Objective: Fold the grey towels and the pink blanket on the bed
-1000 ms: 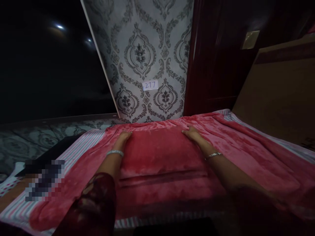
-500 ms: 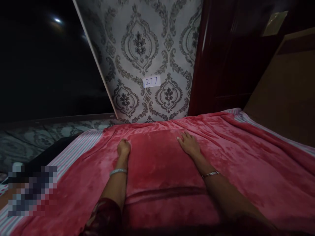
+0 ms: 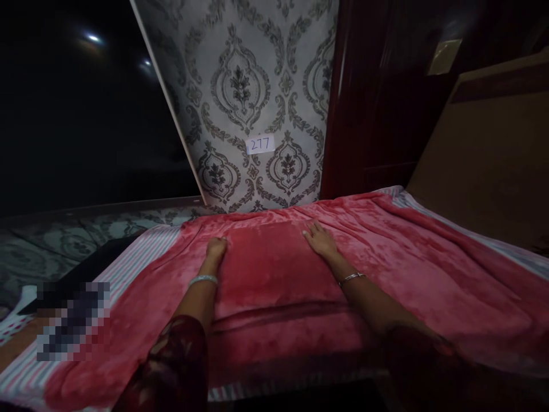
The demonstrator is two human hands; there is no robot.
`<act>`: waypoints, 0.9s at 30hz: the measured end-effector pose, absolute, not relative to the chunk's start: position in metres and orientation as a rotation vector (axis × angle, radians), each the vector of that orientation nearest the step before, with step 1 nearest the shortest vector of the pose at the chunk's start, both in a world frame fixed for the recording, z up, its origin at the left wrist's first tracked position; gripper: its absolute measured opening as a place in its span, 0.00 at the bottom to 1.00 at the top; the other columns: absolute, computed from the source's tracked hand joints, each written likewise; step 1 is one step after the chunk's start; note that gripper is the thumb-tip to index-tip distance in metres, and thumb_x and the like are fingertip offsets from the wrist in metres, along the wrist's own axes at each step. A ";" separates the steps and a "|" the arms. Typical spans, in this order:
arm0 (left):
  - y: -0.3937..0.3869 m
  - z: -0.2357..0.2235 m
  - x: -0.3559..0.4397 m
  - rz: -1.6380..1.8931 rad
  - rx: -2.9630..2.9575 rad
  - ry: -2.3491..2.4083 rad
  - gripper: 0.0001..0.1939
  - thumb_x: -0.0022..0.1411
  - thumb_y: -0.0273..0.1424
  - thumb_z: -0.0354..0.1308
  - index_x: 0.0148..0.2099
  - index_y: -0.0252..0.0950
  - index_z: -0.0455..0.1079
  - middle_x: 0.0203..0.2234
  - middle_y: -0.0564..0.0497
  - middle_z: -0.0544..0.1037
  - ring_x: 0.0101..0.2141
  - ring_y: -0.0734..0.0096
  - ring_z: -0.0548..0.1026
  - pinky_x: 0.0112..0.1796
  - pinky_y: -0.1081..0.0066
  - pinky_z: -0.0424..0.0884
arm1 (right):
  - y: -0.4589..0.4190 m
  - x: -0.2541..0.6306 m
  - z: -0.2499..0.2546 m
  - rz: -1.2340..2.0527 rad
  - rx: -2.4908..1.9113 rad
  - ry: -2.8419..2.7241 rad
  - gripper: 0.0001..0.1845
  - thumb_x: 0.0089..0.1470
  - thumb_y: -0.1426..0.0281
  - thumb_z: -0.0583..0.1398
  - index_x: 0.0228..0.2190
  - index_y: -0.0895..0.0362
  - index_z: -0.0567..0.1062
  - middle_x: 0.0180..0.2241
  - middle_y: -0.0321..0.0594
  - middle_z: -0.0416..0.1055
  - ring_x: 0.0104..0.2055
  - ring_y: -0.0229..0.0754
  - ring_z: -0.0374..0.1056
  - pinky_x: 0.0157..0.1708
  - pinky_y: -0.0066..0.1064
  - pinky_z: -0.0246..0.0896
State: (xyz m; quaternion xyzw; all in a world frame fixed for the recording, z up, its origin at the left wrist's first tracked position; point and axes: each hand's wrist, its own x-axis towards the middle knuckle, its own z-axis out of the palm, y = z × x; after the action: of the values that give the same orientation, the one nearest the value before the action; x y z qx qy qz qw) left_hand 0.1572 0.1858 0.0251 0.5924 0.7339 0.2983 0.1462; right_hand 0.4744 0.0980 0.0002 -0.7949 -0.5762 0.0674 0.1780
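A smooth, flat piece of dark red cloth (image 3: pixel 270 263) lies in front of me, roughly rectangular, with a fold line across its near part. It rests on a fuzzy pinkish-red plush blanket (image 3: pixel 412 274). My left hand (image 3: pixel 216 248), with a pale bangle at the wrist, is closed at the cloth's upper left edge; whether its fingers grip the edge is hidden. At the upper right edge my right hand (image 3: pixel 321 240) lies flat, fingers stretched out and slightly apart. A silvery bracelet circles that wrist.
Striped bedding (image 3: pixel 150 249) shows beneath the blanket. Behind stand a patterned wall with a paper label (image 3: pixel 260 144), a large dark screen (image 3: pixel 86 126) on the left, a dark red cabinet (image 3: pixel 377 114) and a cardboard box (image 3: pixel 493 149) on the right. A blurred-out patch covers the lower left.
The view has shifted slightly, so striped bedding now shows at the near edge. Both hands stay by the cloth's far corners; the right remains flat and the left closed.
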 end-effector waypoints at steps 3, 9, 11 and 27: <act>0.165 0.041 0.168 0.832 1.931 2.027 0.31 0.64 0.38 0.56 0.65 0.28 0.65 0.63 0.30 0.67 0.64 0.44 0.63 0.60 0.53 0.60 | 0.084 0.460 0.018 0.103 -2.214 -1.705 0.32 0.68 0.55 0.46 0.68 0.52 0.59 0.72 0.46 0.46 0.73 0.61 0.40 0.65 0.59 0.45; 0.093 0.006 0.197 0.376 2.684 1.477 0.39 0.65 0.54 0.52 0.73 0.46 0.54 0.72 0.41 0.50 0.71 0.42 0.44 0.65 0.38 0.42 | 0.042 0.426 0.003 -0.005 -1.903 -2.134 0.34 0.66 0.48 0.49 0.68 0.45 0.59 0.72 0.42 0.46 0.73 0.59 0.39 0.67 0.60 0.36; 0.078 -0.010 0.201 0.271 2.700 1.475 0.40 0.65 0.56 0.51 0.73 0.47 0.52 0.73 0.41 0.47 0.71 0.40 0.42 0.64 0.35 0.42 | 0.034 0.423 -0.011 0.016 -1.910 -2.167 0.35 0.66 0.48 0.48 0.69 0.46 0.57 0.72 0.42 0.46 0.73 0.59 0.39 0.67 0.60 0.36; 0.077 -0.029 0.206 0.139 2.733 1.560 0.39 0.66 0.55 0.50 0.74 0.48 0.49 0.73 0.41 0.46 0.71 0.37 0.43 0.64 0.34 0.44 | 0.034 0.422 -0.034 -0.068 -1.931 -2.131 0.34 0.66 0.49 0.50 0.68 0.47 0.60 0.71 0.42 0.49 0.73 0.58 0.41 0.67 0.59 0.36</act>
State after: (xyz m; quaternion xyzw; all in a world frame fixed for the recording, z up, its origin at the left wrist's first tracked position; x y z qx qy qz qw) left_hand 0.2058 0.0766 -0.0289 0.8676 0.4952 0.0440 -0.0043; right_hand 0.4221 0.0335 -0.0337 -0.6654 -0.7343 -0.0234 0.1324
